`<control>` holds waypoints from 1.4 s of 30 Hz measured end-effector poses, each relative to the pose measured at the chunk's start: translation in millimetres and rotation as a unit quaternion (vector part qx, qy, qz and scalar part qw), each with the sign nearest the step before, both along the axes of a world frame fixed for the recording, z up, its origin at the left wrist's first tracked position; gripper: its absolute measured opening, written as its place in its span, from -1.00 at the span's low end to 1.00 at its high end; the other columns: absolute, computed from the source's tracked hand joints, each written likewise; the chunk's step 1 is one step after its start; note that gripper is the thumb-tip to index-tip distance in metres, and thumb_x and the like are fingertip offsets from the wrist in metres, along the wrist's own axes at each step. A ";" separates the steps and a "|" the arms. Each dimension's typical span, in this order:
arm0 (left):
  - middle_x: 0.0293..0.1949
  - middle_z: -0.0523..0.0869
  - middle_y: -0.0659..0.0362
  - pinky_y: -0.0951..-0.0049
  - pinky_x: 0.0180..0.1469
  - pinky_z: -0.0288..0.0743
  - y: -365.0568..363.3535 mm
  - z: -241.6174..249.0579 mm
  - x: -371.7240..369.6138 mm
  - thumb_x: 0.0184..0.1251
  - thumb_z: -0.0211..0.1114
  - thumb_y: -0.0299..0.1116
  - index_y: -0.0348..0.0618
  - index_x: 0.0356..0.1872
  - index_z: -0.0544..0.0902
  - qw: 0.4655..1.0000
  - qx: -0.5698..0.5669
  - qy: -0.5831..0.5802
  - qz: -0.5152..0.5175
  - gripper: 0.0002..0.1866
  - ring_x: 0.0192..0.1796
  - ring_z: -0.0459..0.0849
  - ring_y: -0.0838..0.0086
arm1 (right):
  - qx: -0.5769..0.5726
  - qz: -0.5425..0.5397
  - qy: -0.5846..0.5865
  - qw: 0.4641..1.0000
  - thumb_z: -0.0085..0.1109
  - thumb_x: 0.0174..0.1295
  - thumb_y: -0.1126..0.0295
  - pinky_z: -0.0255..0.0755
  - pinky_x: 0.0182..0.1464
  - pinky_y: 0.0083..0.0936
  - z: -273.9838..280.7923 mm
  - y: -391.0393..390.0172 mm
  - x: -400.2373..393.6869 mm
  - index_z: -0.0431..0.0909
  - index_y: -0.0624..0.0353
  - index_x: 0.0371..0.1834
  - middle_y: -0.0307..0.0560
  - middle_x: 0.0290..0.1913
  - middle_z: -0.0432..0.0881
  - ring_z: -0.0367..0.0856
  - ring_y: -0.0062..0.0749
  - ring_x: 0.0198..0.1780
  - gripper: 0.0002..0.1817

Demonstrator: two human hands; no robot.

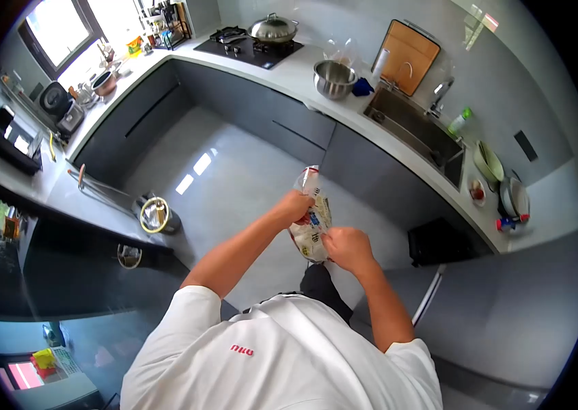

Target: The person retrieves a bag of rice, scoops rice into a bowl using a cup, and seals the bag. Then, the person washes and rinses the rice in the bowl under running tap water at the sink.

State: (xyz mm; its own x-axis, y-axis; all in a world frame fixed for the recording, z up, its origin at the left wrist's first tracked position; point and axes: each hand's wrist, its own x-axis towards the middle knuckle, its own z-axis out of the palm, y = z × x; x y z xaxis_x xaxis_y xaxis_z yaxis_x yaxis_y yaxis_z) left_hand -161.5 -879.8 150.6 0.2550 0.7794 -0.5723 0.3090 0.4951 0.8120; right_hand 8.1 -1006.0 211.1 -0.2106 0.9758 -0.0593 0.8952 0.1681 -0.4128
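A clear plastic food bag (317,212) with printed dark and blue lettering hangs in front of me, above the grey floor. Pale contents show through it, but I cannot make out what they are. My left hand (294,207) is closed around the bag's upper left side. Lower down, my right hand (348,247) grips its right edge with curled fingers. The bag's top end, with a red strip, sticks up past my left hand.
Ahead, a white counter holds a gas stove (248,49) with a lidded pan (272,29), a steel pot (335,79) and a sink (412,130). A trash bin (159,216) stands on the floor at left. Grey cabinets (248,102) line the kitchen.
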 end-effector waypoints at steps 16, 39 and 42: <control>-0.48 0.65 0.08 0.38 -0.45 0.68 645.2 56.4 -62.2 0.34 0.36 -0.28 -0.42 -0.32 0.69 0.996 0.043 0.046 0.071 -0.70 -0.52 0.66 0.37 | 0.067 0.036 0.080 0.994 0.14 0.34 0.12 0.56 -0.21 0.04 17.7 654.3 -42.1 0.70 0.18 -0.41 0.20 -0.41 0.72 0.73 0.15 -0.31 -0.65; -0.47 0.71 0.13 0.38 -0.37 0.67 1103.0 -56.7 -75.4 0.43 0.31 -0.06 -0.24 -0.35 0.69 0.979 -0.129 -0.026 -0.156 -0.62 -0.47 0.72 0.39 | 0.155 -0.191 -0.153 0.957 0.31 0.20 0.21 0.60 -0.24 -0.09 -41.1 1081.3 -150.6 0.59 0.16 -0.28 0.01 -0.33 0.72 0.76 -0.03 -0.30 -0.76; -0.44 0.73 0.14 0.40 -0.33 0.65 1111.5 -54.0 -73.5 0.45 0.27 -0.06 -0.22 -0.36 0.69 0.974 -0.134 -0.031 -0.181 -0.62 -0.45 0.73 0.39 | 0.143 -0.164 -0.187 0.958 0.27 0.16 0.34 0.62 -0.27 -0.17 -54.5 1097.1 -148.5 0.59 0.15 -0.30 -0.01 -0.33 0.72 0.77 -0.09 -0.32 -0.85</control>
State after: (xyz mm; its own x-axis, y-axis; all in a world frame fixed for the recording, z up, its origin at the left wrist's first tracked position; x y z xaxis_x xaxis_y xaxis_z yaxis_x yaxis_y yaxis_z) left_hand -235.0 231.7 96.6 0.5255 0.4574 -0.7174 0.4566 0.5599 0.6914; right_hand -140.5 91.1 156.6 0.0948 0.9732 0.2095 0.9954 -0.0902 -0.0313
